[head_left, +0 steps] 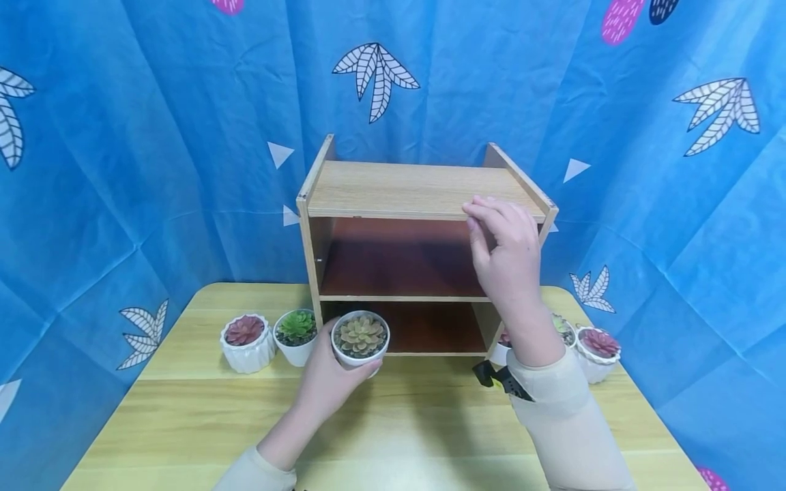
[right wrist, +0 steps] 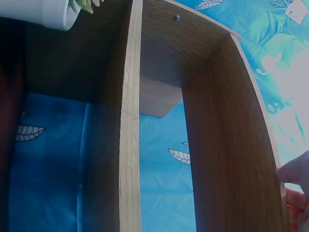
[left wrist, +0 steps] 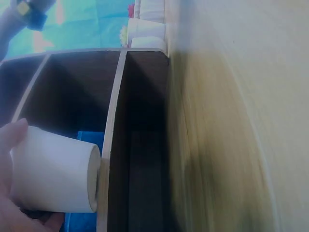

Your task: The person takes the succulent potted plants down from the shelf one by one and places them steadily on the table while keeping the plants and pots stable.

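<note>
My left hand [head_left: 334, 375] holds a white pot with a pale green-brown succulent [head_left: 361, 334], up off the table before the wooden shelf unit's lower openings. In the left wrist view the white pot [left wrist: 55, 169] lies sideways across the picture beside a shelf board's edge; its plant is out of sight. My right hand [head_left: 506, 252] is at the front edge of the shelf unit's top board [head_left: 405, 191], right of its middle. In the right wrist view the thumb and fingers of that hand [right wrist: 297, 193] touch the top board's edge, apparently pinching it.
On the table [head_left: 393, 436], left of the shelf unit, stand a reddish succulent [head_left: 244, 331] and a green one [head_left: 297, 327] in white pots. More potted succulents [head_left: 598, 342] stand on the right, partly behind my right forearm. A blue patterned cloth [head_left: 184, 136] hangs behind.
</note>
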A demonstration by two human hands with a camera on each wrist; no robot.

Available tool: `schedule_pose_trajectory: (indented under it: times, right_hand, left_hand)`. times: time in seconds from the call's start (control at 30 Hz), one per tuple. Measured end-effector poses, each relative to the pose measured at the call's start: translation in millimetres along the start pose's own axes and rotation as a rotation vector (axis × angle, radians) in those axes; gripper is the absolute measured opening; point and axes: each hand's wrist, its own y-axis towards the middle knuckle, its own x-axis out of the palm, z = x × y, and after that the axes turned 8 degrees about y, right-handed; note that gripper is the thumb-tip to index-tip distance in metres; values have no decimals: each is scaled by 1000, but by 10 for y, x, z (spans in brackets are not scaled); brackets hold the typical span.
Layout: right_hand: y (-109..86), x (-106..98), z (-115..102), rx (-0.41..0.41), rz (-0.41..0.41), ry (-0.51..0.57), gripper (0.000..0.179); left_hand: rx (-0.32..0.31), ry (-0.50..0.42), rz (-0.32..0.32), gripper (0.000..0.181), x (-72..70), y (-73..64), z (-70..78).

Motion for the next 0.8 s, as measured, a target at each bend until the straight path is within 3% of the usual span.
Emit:
schedule_pose_trajectory:
  times: [0.4,0.8]
  right_hand:
    - [-16,13,18,-10,4,4,20]
    - [-29,13,14,-12,0,-5,20]
  left_hand:
    - [-78,54,8,116,-124,-138,-59]
    - [-77,103,29,114,-214,-225,-135]
